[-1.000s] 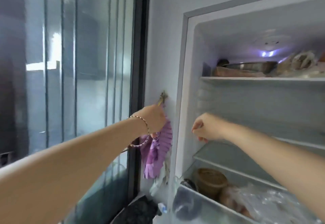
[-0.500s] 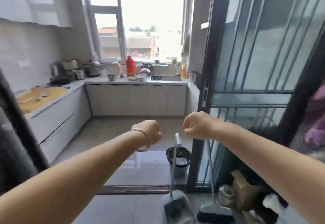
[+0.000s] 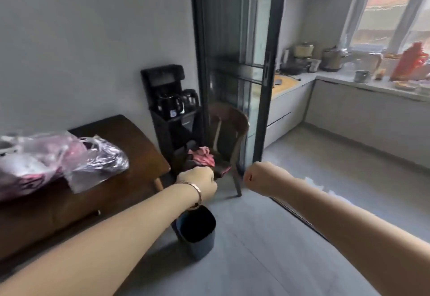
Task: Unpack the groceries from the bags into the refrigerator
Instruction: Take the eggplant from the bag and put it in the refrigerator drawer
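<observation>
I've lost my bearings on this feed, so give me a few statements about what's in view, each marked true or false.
1. The plastic bags lie on the wooden table. True.
2. The left hand holds a bag. False: it is a fist, holding nothing.
3. The refrigerator is in view. False: none shows here.
4. A dark bin stands on the floor beside the table. True.
5. The right hand is empty. True.

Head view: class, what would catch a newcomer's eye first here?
Two forearms reach forward, the left hand and right hand both fisted and empty at centre. At left, plastic bags lie on a dark wooden table; a dark bin stands on the floor below the left wrist.
</observation>
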Tool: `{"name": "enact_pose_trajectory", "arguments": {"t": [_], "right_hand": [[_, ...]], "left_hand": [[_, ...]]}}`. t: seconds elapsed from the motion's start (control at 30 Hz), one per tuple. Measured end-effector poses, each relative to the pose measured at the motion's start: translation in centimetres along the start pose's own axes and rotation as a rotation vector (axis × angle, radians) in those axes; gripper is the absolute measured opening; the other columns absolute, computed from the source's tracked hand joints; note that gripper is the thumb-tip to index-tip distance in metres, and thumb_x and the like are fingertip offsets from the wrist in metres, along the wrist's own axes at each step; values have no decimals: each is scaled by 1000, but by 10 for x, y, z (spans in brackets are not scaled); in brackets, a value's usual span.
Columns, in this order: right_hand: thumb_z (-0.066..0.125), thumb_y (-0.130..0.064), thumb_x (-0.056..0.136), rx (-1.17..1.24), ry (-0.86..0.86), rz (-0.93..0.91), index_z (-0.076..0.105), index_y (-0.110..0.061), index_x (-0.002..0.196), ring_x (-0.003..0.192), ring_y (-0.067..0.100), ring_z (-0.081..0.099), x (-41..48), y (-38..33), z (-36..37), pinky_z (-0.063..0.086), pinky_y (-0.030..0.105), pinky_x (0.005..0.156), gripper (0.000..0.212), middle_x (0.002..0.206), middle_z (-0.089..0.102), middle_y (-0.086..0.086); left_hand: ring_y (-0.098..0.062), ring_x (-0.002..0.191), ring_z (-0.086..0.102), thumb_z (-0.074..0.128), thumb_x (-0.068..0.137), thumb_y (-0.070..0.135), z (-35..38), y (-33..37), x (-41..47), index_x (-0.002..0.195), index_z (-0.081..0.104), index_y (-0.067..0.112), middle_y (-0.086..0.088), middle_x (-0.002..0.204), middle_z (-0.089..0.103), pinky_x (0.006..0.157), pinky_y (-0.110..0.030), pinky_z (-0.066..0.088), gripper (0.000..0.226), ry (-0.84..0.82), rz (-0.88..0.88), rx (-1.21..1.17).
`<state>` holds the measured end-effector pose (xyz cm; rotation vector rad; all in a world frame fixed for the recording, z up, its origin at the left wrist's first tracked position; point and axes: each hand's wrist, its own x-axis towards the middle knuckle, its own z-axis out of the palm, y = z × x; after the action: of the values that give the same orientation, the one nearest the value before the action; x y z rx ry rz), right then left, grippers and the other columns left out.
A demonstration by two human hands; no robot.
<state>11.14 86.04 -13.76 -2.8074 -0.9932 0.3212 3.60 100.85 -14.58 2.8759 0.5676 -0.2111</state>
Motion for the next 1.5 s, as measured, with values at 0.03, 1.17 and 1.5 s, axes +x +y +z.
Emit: {"name": "enact_pose_trajectory", "arguments": {"t": [0.03,1.17,1.5], "right_hand": [[39,-16,91,-15,-13,-43,62,-16,85,76,25,49,20,-28,7,40,27,66,23,83,54,3],[39,-7,95,-364,-378,-531,53,-8,124,115,28,55,479,-438,152,46,36,88,32,127,54,11],[49,-36,94,-524,-505,-103,30,-7,143,81,27,57,514,-387,167,46,37,68,61,120,54,9]], "left_hand": [[-31,106,58,40,90,23,-4,-33,-1,103,62,17,-8,116,62,81,-30,42,26,4,-48,-9],[-18,102,61,44,95,12,26,-558,226,128,51,17,-1,123,54,84,-26,50,34,116,-479,-358],[-18,84,59,34,96,47,25,-604,243,107,62,11,-4,101,67,66,-27,44,47,-28,-701,-459]]}}
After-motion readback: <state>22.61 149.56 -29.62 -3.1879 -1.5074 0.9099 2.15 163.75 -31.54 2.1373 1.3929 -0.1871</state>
